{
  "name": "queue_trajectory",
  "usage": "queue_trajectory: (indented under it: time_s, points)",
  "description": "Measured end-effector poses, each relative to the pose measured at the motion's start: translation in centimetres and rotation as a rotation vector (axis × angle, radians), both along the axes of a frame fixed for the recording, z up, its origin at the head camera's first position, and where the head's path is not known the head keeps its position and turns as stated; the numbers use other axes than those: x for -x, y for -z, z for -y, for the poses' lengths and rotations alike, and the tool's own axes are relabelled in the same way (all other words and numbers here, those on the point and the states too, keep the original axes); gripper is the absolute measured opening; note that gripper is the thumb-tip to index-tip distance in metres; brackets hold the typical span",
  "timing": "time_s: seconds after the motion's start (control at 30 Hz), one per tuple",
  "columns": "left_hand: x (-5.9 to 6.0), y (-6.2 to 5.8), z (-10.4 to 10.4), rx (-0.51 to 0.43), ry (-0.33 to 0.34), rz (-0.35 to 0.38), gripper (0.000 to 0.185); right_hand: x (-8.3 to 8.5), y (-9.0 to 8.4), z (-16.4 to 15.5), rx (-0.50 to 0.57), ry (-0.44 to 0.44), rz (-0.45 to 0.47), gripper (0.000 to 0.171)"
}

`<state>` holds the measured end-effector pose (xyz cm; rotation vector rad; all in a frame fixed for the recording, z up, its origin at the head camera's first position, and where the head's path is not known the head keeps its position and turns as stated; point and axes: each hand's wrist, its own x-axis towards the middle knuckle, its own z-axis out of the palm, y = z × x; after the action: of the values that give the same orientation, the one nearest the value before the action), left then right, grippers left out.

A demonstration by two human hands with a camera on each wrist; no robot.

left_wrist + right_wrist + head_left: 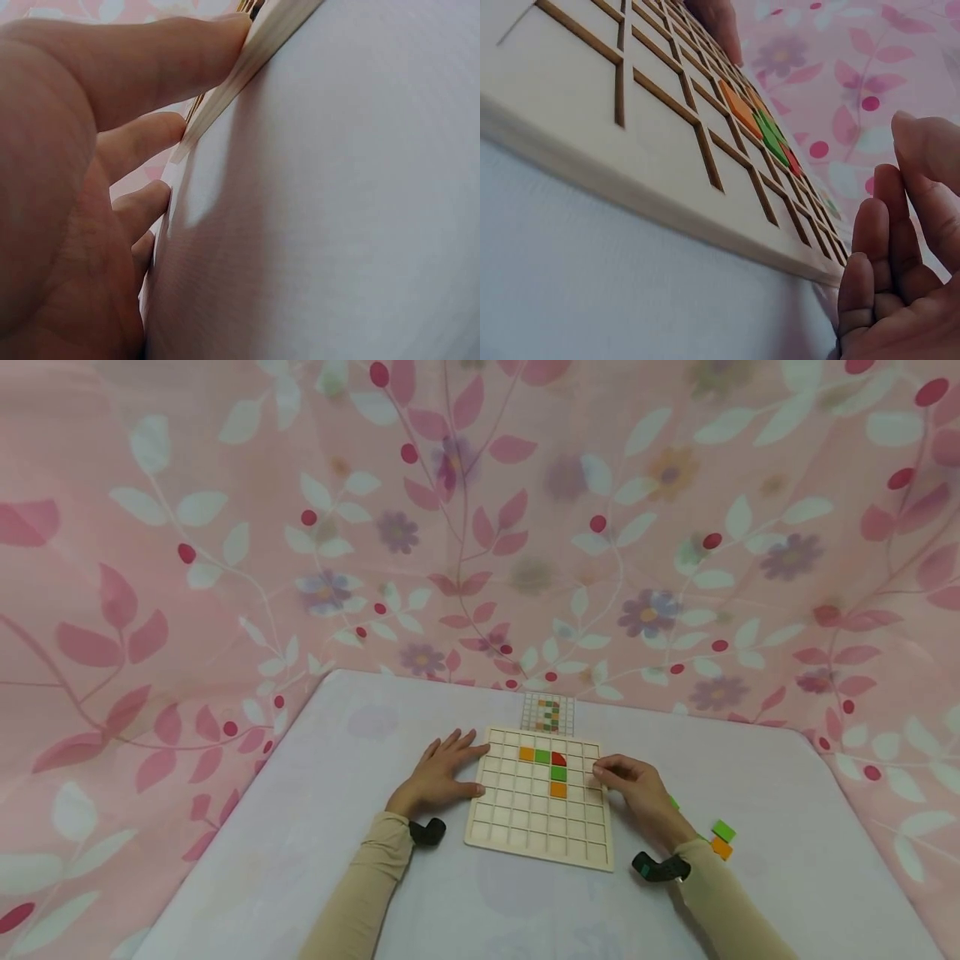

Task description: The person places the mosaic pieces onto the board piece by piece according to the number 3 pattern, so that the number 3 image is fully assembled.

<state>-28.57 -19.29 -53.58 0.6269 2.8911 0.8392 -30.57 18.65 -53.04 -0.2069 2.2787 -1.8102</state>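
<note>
A pale wooden grid board lies on the table. My left hand has its fingers spread, with thumb and index fingertips at the board's left edge; the left wrist view shows the thumb against that edge. In the grid, an orange tile, a green tile and a red rounded tile form a row. Below the red one come another green tile and another orange tile. My right hand hovers by the right edge, fingers curled, thumb near index, no tile showing between them.
A printed grid card with a coloured pattern lies behind the board. Loose green and orange tiles lie right of my right wrist, some partly hidden by it. A floral curtain hangs behind the white-covered table.
</note>
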Motion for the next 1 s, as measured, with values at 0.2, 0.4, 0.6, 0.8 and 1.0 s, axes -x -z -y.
queue_trajectory:
  time_s: [0.2, 0.4, 0.6, 0.8, 1.0]
  points:
    - [0.1, 0.0, -0.1, 0.009, -0.002, -0.001, 0.077, -0.8, -0.3, -2.6, -0.116, 0.022, -0.039, 0.050]
    - [0.2, 0.2, 0.0, 0.012, 0.004, -0.003, 0.077, -2.6, -0.3, -4.6, -0.232, 0.039, -0.034, 0.049]
    - [0.3, 0.5, -0.1, 0.006, 0.001, -0.011, 0.077, -5.0, -0.5, -4.9, -0.367, -0.038, -0.188, 0.032]
    - [0.1, 0.4, -0.2, -0.005, 0.015, -0.020, 0.076, -6.1, -1.8, -7.1, -0.556, 0.065, -0.469, 0.026]
    - [-0.1, 0.0, -0.2, 0.001, 0.012, -0.011, 0.076, -6.0, -2.9, -10.3, -0.736, 0.176, -0.490, 0.045]
